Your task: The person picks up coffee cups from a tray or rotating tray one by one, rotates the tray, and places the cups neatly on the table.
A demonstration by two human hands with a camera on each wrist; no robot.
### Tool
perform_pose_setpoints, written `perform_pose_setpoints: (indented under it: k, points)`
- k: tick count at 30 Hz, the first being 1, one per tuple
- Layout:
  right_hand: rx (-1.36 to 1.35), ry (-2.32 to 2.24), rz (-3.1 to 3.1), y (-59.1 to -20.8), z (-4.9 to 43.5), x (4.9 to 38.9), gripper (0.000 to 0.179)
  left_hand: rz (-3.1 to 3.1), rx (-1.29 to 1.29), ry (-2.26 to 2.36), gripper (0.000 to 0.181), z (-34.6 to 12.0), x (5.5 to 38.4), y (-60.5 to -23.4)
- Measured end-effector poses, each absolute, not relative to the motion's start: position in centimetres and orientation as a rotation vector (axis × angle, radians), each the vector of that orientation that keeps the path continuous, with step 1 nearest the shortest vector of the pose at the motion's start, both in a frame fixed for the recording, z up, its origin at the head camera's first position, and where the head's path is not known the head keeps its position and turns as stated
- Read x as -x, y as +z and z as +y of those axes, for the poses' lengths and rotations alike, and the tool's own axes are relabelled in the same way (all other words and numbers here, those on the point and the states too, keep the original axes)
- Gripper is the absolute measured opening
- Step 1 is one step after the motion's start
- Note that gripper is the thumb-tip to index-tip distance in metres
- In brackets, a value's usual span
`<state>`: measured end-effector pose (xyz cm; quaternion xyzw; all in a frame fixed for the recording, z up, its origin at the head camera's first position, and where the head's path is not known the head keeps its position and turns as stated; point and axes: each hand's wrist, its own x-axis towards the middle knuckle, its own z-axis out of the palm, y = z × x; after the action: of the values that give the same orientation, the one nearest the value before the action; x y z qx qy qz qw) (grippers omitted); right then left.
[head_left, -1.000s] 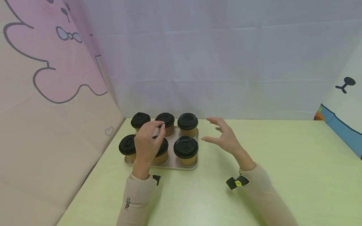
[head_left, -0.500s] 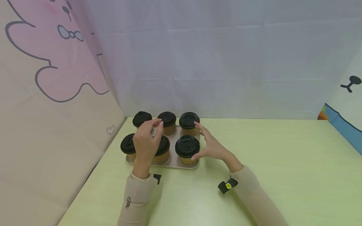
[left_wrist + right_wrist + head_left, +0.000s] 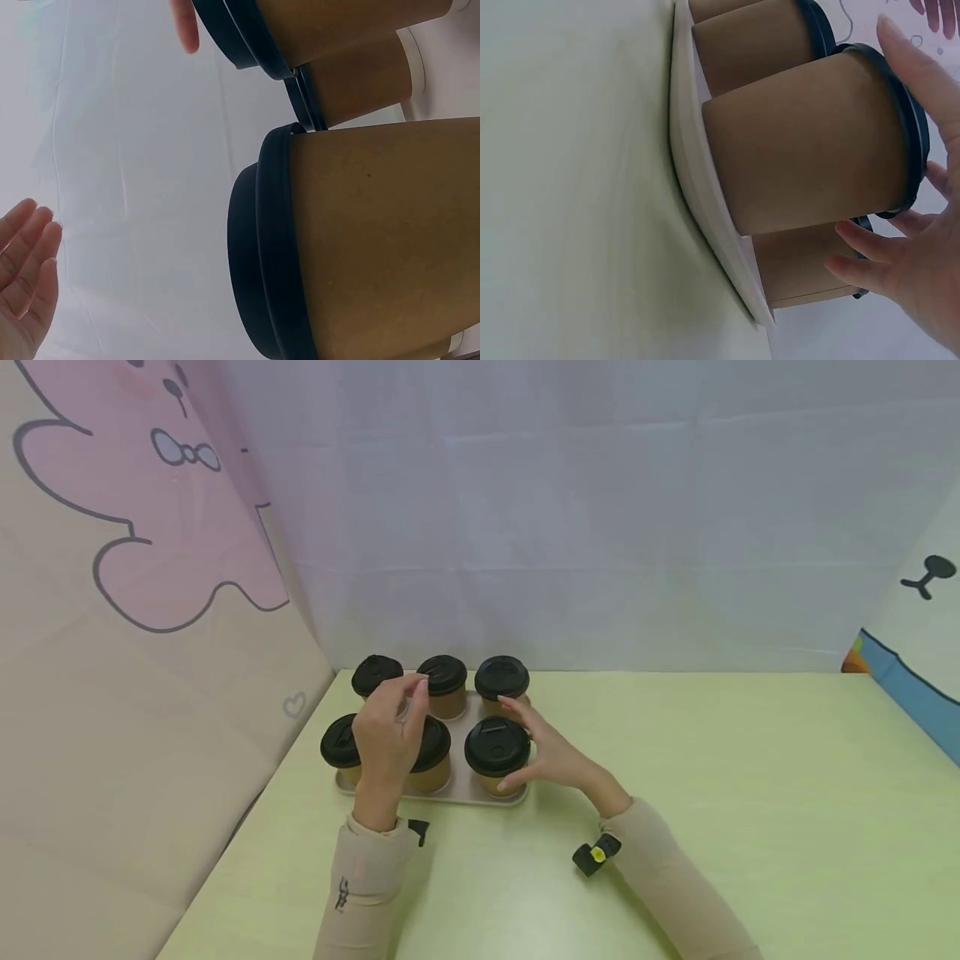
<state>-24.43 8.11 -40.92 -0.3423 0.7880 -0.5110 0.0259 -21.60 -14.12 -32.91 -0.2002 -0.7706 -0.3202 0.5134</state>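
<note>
My right hand (image 3: 555,756) is curved around the front right paper coffee cup (image 3: 802,142) with a black lid. In the right wrist view its thumb is on one side near the lid and its fingers are on the other. The cup stands upright on a pale tray (image 3: 459,789). My left hand (image 3: 386,739) hovers over the left part of the tray with bent, relaxed fingers and holds nothing. It hides part of the front middle cup (image 3: 432,768) and the front left cup (image 3: 341,743). Three more lidded cups form the back row, including the back right cup (image 3: 502,677).
The tray sits on a pale yellow-green table (image 3: 720,793), towards its left back corner. Behind it hangs a plain light cloth (image 3: 562,527). A cloth with a pink cartoon figure (image 3: 187,543) borders the left side. Each wrist wears a dark strap device (image 3: 596,853).
My right hand has moved left from beside the tray and come around the front right cup, its thumb and fingers drawing closer. The left hand has stayed nearly still. The cups have not moved.
</note>
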Motion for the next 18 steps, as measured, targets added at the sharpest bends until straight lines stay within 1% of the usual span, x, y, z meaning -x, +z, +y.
perform_pose_setpoints:
  k: [9,18]
  points:
    - [1.047,-1.522,2.531,-41.40,7.59,24.08,0.112,-1.847,0.489,-0.779,0.020,-14.41,21.66,-33.01]
    - [1.080,-1.480,2.586,-41.71,7.42,24.28,0.100,-1.853,0.463,-0.795,0.022,-14.77,21.78,-32.87]
